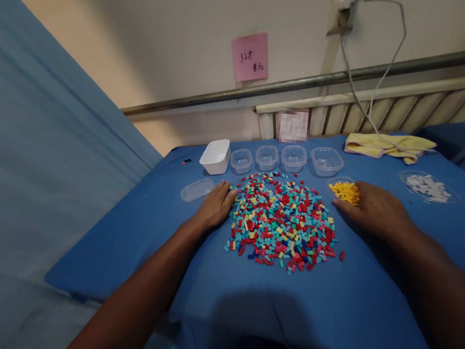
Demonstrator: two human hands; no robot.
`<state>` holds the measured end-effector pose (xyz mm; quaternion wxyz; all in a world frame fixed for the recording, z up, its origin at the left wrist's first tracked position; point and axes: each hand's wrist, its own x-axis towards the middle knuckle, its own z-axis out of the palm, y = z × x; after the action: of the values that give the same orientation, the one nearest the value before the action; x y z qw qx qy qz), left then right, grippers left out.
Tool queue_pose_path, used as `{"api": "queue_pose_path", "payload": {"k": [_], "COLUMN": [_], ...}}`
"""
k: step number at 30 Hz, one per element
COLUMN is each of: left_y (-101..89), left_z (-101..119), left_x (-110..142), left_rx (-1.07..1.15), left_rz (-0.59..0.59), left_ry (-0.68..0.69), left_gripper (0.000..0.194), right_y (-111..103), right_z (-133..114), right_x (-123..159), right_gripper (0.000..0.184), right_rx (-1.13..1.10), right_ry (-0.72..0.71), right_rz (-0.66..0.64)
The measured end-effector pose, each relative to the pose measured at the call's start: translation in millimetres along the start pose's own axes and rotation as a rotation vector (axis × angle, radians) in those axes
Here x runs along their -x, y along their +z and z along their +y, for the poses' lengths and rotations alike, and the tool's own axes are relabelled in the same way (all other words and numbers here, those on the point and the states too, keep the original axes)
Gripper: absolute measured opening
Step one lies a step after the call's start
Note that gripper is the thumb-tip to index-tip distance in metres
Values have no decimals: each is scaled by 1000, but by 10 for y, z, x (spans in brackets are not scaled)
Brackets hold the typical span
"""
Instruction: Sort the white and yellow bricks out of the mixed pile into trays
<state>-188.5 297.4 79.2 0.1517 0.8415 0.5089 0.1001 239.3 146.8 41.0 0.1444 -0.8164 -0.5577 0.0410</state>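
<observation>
A wide heap of small coloured bricks (281,217), red, blue, teal and yellow, lies on a blue-covered table (244,307). My left hand (216,205) rests flat at the heap's left edge, fingers stretched toward the bricks. My right hand (371,209) lies palm down at the heap's right side, fingers extended and touching a small pile of yellow bricks (346,192) on a clear lid. Neither hand holds anything.
Behind the heap stand a white tub (215,156) and several clear tubs (294,158) in a row. A clear lid (196,189) lies left of my left hand. A lid of white bricks (427,187) and a yellow cloth (387,145) sit at the right back.
</observation>
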Motion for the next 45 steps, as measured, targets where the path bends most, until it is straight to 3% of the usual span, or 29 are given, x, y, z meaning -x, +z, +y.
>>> {"api": "queue_pose_path", "payload": {"k": [4, 8, 12, 16, 20, 24, 27, 34, 45], "left_y": [85, 166, 100, 6, 79, 154, 122, 67, 123], "left_z": [118, 407, 725, 855, 768, 558, 407, 313, 350], "left_x": [-154, -146, 1, 46, -14, -33, -33, -77, -49], "left_rx": [34, 107, 161, 104, 99, 282, 362, 367, 370], "left_rz": [6, -55, -101, -83, -32, 185, 269, 287, 282], "left_ry": [38, 106, 245, 315, 320, 297, 231, 201, 226], "left_gripper": [97, 95, 91, 86, 80, 76, 75, 79, 71], "right_y": [27, 28, -77, -164, -162, -175, -225, -283, -311], "right_z": [11, 10, -19, -47, -70, -52, 33, 233, 260], "right_x": [-1, -4, 9, -1, -24, -45, -61, -76, -26], "right_gripper": [73, 72, 76, 75, 72, 68, 66, 65, 66], "right_rx": [24, 51, 100, 138, 123, 115, 140, 149, 179], "right_ry": [-28, -28, 13, 61, 81, 123, 204, 323, 295], "right_rz": [11, 25, 12, -19, -2, 22, 39, 82, 131]}}
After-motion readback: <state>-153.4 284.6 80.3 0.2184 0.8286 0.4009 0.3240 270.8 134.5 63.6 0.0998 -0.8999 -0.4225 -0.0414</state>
